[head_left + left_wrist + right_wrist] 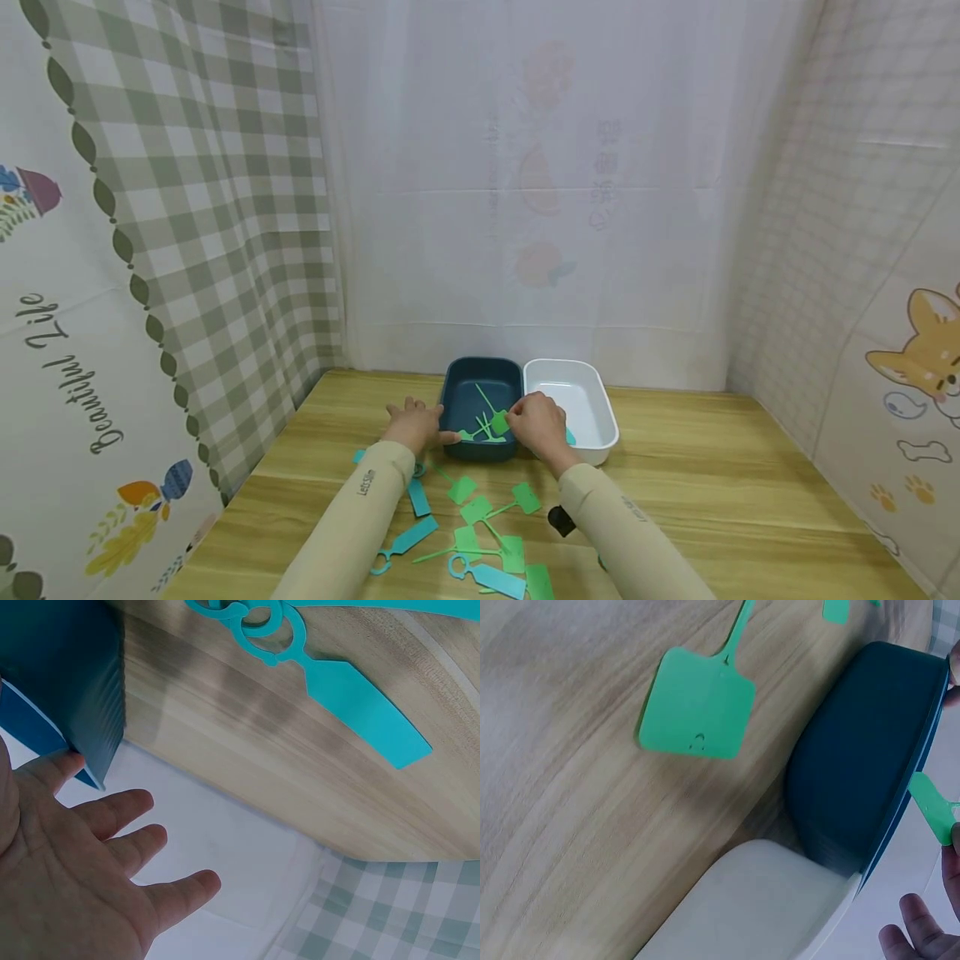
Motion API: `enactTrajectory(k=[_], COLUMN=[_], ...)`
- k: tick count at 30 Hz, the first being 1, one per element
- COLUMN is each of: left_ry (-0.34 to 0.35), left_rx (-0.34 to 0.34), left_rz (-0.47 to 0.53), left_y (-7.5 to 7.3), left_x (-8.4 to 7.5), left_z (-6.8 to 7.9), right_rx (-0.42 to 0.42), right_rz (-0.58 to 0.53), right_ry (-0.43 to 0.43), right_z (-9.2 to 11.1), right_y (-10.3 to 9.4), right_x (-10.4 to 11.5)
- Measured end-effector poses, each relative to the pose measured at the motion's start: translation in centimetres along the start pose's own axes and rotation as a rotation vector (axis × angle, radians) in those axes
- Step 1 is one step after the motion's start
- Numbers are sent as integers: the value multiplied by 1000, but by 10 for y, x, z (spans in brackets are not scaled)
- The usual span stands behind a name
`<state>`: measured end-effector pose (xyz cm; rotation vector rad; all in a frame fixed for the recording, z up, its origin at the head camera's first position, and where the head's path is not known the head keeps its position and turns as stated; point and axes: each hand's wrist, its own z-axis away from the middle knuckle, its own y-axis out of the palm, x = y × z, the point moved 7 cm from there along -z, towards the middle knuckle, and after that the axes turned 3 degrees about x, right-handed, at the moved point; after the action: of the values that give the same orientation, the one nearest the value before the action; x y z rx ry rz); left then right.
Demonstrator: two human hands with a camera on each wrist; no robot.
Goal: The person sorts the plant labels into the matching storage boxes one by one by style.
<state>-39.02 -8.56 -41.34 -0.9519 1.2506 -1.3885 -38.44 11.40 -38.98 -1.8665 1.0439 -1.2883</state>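
In the head view my right hand (538, 423) pinches a green plant tag (499, 422) over the near right part of the dark blue bin (482, 367). The right wrist view shows this tag (930, 806) at the thumb and fingertip, overlapping the bin's rim. More green tags with thin stems (467, 435) lie inside the bin. At the bin's left side, my left hand (412, 425) has its fingers spread, with the thumb at the near left rim. One left finger (56, 771) touches the rim in the left wrist view. Blue tags with ring ends (360, 709) lie beneath the left hand.
A white bin (588, 392) stands against the dark blue one, with a bit of blue inside. Several green tags (512, 553) and blue tags (414, 536) are scattered on the wooden table (697, 475). A small black object (559, 521) lies by the right forearm. Curtains enclose the table.
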Motion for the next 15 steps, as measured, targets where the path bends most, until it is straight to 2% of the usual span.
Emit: enactTrajectory(k=[6,15], left_ry=[1,-4], left_rx=[6,11], left_rz=[-17,-3], left_y=[0,2], left_x=[-1,1], left_z=[-1,-3], right_rx=[73,86], right_rz=[65,94], right_ry=[-8,-24], right_z=[-1,2], right_y=[7,3], right_x=[0,-3])
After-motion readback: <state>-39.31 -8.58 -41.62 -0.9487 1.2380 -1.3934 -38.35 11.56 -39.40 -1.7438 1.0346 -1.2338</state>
